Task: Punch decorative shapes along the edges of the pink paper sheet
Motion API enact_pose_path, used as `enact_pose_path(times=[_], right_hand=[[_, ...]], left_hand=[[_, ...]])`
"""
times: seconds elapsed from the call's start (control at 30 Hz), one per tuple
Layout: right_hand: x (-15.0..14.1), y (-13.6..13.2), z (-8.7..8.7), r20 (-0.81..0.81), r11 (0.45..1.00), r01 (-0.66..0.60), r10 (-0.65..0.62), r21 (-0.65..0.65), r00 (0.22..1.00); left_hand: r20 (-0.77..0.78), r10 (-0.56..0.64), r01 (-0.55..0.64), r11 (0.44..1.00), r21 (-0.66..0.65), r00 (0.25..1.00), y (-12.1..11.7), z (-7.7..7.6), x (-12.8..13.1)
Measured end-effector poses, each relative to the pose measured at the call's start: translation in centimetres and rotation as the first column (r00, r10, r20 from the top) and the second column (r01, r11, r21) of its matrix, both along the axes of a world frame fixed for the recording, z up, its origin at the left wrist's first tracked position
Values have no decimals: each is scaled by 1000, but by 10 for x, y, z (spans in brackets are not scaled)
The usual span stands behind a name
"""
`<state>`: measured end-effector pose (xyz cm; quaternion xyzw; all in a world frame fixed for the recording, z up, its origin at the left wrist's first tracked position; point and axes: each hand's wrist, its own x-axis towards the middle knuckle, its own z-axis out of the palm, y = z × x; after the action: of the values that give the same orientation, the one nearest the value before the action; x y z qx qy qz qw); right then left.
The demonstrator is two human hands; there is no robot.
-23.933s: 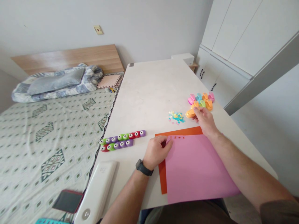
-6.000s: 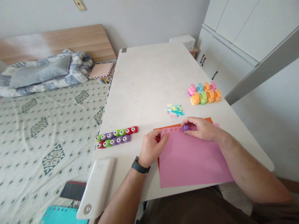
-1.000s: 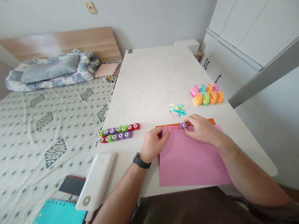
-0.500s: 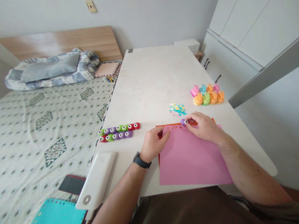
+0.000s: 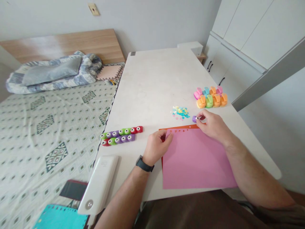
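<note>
Between the thumb and fingers of my right hand is a small purple craft punch, held just beyond the paper's far edge. My left hand pinches the far left corner of a pink sheet of paper. Along that sheet's top edge runs a row of small punched shapes, flowers and stars. An orange sheet lies beneath it, showing at the top and left edges. A small pale star cut-out rests on the orange strip. Beyond the sheets lies a pile of blue, yellow and pink paper cut-outs.
Two rows of small red, green and purple punches stand at the left. Larger colourful punches are grouped at the right. A white power bank lies at the table's left edge, near a phone and a turquoise sheet.
My right hand has drawn the purple punch off the paper's top edge, away and to the right. A pale star now shows on the orange strip. My left hand has stayed put.
</note>
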<state>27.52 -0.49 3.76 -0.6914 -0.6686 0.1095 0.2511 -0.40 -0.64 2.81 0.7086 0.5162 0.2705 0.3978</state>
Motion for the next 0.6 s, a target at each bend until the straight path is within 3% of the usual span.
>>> enact_pose_path(times=[0.17, 0.3, 0.47, 0.6], right_hand=[[9, 4, -3, 98, 994, 109, -107, -6, 989], [12, 5, -2, 68, 991, 129, -127, -37, 990], [8, -1, 4, -32, 997, -50, 48, -57, 998], [3, -4, 6, -8, 979, -178, 179, -103, 984]], left_hand=[[-15, -4, 4, 1000, 1, 1000, 0, 0, -1], [-8, -7, 7, 1000, 0, 1000, 1, 0, -1], [-2, -9, 9, 1000, 17, 1000, 1, -1, -1], [-9, -8, 8, 1000, 17, 1000, 1, 2, 0]])
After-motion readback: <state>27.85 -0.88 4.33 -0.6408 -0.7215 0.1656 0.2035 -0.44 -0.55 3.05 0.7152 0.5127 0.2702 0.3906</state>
